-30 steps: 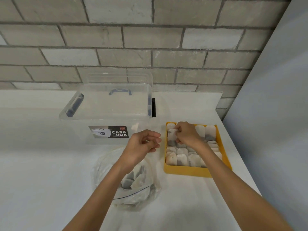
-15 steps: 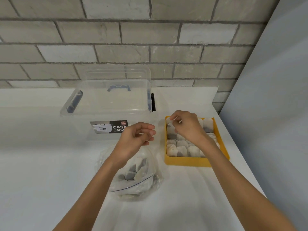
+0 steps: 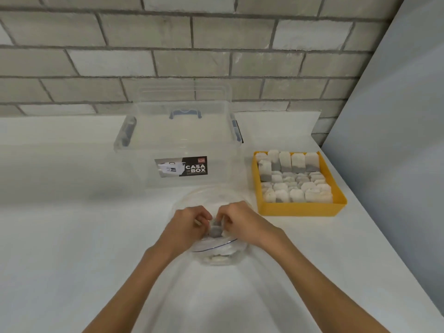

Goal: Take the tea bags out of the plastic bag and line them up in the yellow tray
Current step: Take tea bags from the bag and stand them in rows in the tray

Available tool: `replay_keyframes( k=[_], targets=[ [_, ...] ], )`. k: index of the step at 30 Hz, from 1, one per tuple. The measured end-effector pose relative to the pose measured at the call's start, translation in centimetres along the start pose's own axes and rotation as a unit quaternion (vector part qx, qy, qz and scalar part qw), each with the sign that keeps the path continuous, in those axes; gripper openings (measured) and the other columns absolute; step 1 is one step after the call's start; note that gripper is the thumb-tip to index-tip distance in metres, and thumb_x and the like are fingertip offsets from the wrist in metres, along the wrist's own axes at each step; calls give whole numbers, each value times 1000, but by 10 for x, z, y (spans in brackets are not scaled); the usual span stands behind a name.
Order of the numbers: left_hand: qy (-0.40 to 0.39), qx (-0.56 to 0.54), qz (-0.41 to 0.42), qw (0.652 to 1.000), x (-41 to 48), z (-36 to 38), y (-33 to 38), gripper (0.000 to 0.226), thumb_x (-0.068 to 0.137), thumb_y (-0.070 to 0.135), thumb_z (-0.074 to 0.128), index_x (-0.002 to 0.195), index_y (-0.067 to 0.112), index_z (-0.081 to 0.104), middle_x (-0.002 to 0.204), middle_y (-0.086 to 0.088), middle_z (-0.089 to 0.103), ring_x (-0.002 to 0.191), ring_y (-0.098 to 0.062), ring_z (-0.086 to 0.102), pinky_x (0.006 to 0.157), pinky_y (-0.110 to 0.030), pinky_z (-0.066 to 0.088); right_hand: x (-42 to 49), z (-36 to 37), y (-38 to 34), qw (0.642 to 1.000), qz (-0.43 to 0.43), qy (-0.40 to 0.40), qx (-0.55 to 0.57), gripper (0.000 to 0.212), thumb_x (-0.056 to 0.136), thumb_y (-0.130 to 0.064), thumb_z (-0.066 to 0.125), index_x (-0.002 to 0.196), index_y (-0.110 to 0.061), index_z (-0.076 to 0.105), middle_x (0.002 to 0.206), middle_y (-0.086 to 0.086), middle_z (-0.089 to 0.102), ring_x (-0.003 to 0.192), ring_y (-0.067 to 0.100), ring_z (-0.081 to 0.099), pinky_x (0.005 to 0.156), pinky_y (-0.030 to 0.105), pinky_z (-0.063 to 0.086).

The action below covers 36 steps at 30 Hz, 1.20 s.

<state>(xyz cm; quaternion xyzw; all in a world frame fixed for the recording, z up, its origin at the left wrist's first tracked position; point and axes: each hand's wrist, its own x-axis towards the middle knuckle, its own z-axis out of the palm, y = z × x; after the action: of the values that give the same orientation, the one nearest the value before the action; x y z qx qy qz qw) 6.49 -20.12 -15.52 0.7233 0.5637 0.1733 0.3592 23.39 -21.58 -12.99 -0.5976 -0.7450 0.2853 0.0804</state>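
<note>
surface (image 3: 72, 236) on the left is white, with a clear box (image 3: 177, 150) standing at its far middle. nearer, the left grip (image 3: 189, 224) is clenched over the mouth of the plastic bag (image 3: 216, 254), its fingertips curled in on one tea bag (image 3: 215, 228) that stands up out of the opening. the right grip (image 3: 242, 223) meets it from the other side, fingers curled the same way and apparently pinching the same tea bag, though it may also have some of the bag's film. more tea bags lie in the bottom of the plastic bag, near the person. to the right, just beside the box, the yellow tray (image 3: 300, 209) holds rows of tea bags (image 3: 293, 179), nearly full.

a tea bag should be very light, soft and easily crushed or torn, so a gentle pinch at its upper paper edge suits it, not the filled lower part. the plastic bag is thin, limp and likely slippery; it may lift with the tea bag unless one grip holds its rim down.
</note>
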Motion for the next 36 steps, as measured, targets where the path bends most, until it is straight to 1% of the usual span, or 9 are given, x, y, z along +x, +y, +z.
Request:
replay_keyframes(
  k=[5,10,12,14,17,22,29,31,36],
  targets=[
    [-11,124,5,992,-1,17,1,22,79,43,67,99,34,64,97,13,63,93,-9,59,71,-26,43,-8,16,3,998,47,43,3,32,85,0,52,112,-10,64,103,10,61,98,21,56,74,18,38],
    [6,117,17,993,-5,25,2,9,81,36,65,86,30,60,93,9,59,91,-13,58,68,-28,43,-23,20,2,995,51,80,40,31,84,2,54,109,-12,66,100,8,63,92,17,59,78,19,47],
    [1,42,10,999,-5,21,-3,9,82,25,66,79,27,58,83,9,65,78,-11,62,66,-30,48,-30,16,1,990,59,100,80,31,84,4,54,107,-13,66,93,4,64,80,10,59,69,10,44],
    [21,-63,4,998,-6,14,-6,18,82,7,65,73,21,58,70,9,67,62,-6,63,65,-29,53,-36,8,1,980,68,121,142,33,83,9,50,104,-11,66,84,4,66,71,9,61,67,15,47],
    [79,-153,-9,985,-8,-3,-4,13,82,5,69,75,12,61,70,7,66,59,-4,60,60,-11,46,-42,-5,1,961,69,155,220,29,85,9,47,100,-9,64,76,6,67,62,4,63,65,19,53],
    [52,-395,-20,917,-18,-17,11,14,82,10,72,85,3,60,75,-7,65,73,-18,68,71,-22,57,-39,-10,-4,942,65,158,289,18,90,-5,56,103,-11,65,78,12,70,63,19,67,64,28,57],
    [29,-571,-59,818,-18,-10,31,9,85,-1,65,89,3,57,82,-14,67,83,-20,71,78,-23,57,-30,-24,-8,918,29,182,352,6,89,-10,63,85,-11,67,72,7,66,61,9,66,56,24,53],
    [8,-570,-65,819,-19,-6,33,14,84,-3,65,91,4,55,84,-16,69,87,-24,71,76,-24,58,-25,-30,-6,923,15,208,323,13,89,-8,62,81,-17,66,70,4,65,59,7,65,56,25,53],
    [-28,-454,-50,889,-16,-4,35,47,80,10,75,119,21,53,102,-13,71,96,-28,70,80,-32,58,-16,-46,-8,960,-45,190,201,13,88,-8,64,96,-13,73,73,-5,67,58,-3,59,61,10,45]
  ],
)
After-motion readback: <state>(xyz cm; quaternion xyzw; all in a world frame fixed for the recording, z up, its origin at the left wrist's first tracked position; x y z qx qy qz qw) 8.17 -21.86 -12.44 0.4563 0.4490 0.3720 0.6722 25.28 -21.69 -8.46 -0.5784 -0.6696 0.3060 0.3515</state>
